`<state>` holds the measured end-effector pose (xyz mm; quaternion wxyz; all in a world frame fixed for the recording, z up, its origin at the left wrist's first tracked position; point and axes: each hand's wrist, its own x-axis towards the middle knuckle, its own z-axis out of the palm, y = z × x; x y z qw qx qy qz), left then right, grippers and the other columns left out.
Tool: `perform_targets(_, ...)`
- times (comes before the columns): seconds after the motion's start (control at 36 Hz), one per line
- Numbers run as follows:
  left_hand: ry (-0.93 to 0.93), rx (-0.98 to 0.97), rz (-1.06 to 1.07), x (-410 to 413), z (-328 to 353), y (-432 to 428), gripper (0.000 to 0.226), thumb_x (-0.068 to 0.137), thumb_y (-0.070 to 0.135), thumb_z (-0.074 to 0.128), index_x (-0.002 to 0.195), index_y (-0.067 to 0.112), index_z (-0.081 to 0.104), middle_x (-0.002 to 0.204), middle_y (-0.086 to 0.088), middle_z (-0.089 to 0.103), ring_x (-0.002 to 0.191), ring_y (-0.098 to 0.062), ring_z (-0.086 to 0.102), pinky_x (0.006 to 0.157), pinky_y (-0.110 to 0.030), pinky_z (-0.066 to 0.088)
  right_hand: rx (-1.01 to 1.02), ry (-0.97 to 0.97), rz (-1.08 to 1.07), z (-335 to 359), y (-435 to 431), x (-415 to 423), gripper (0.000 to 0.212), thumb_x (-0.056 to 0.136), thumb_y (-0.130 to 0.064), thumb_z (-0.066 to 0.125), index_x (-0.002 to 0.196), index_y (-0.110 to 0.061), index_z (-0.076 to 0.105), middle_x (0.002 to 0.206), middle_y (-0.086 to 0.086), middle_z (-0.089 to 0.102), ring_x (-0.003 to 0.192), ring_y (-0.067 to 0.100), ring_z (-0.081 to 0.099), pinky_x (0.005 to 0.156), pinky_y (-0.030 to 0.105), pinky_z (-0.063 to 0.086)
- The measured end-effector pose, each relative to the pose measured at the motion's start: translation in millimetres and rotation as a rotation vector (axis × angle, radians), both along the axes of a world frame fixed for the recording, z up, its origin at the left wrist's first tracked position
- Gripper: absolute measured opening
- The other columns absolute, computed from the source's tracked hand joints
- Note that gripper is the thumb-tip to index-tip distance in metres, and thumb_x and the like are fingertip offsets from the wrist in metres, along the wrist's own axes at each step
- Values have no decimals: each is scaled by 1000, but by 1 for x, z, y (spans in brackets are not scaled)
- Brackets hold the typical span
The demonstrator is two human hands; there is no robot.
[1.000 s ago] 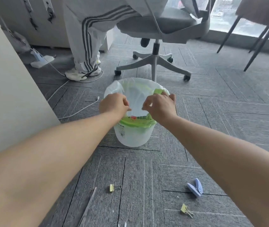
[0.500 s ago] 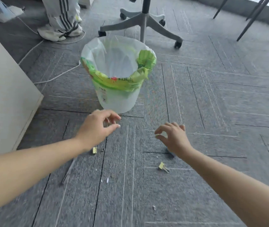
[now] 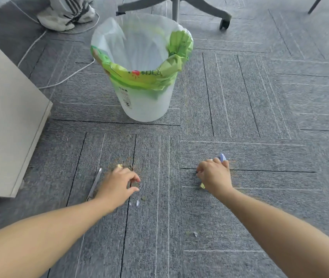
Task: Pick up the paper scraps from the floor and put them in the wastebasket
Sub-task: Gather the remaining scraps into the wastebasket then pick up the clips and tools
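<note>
- Two small paper scraps (image 3: 137,202) lay on the floor (image 3: 260,117), uncollected: one just beside the left hand (image 3: 117,185), one nearer the camera.
- The wastebasket (image 3: 143,105) stood upright, well apart from them; its contents could not be told.
- The left grip was released and empty; the right hand (image 3: 214,175) curled beside a blue clip (image 3: 222,157), and I cannot tell whether it grasped anything.
- By my judgement, picking up and binning both scraps remained.

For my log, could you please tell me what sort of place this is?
Probably an office: grey carpet tiles, a wheeled chair base, and a binder clip on the floor.
</note>
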<state>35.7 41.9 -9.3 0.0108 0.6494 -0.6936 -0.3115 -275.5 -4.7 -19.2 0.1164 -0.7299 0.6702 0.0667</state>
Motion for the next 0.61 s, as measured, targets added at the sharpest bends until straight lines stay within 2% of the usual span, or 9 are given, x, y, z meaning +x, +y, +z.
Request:
perform_targets(0.11,-50,46,-63,-3,-3,7,30,81,49,67,109,41,60,114,22,55,119,-7,43,112,-42,30,7,19,-38,-3,-3,3,11,84,-39,68,93,-33,68,99,-12,66,102,16,49,103,38,25)
perform_targets(0.22,-75,45,-112,-4,-5,11,31,82,51,66,111,43,57,115,25,52,114,-3,39,109,-37,30,-8,9,-43,-7,-2,-1,11,83,-42,69,88,-33,64,97,-13,64,101,15,48,102,37,25)
perform_targets(0.42,-36,44,-105,1,-11,13,32,79,51,68,108,43,58,112,26,52,115,-2,38,109,-34,28,-19,4,-42,-9,-1,-4,14,83,-46,68,87,-33,64,96,-14,63,99,15,47,87,34,25)
perform_targets(0.53,-39,40,-85,3,-12,12,32,79,48,70,108,41,59,108,24,52,113,-2,40,107,-31,30,5,20,-44,-8,-2,-3,11,83,-44,68,88,-34,67,98,-14,64,102,15,46,89,34,23)
perform_targets(0.61,-72,52,-88,3,-12,12,33,79,48,69,110,42,58,110,23,52,114,-3,40,107,-32,29,18,26,-46,-8,-5,-2,8,84,-41,68,87,-34,69,98,-13,65,102,15,46,95,35,22)
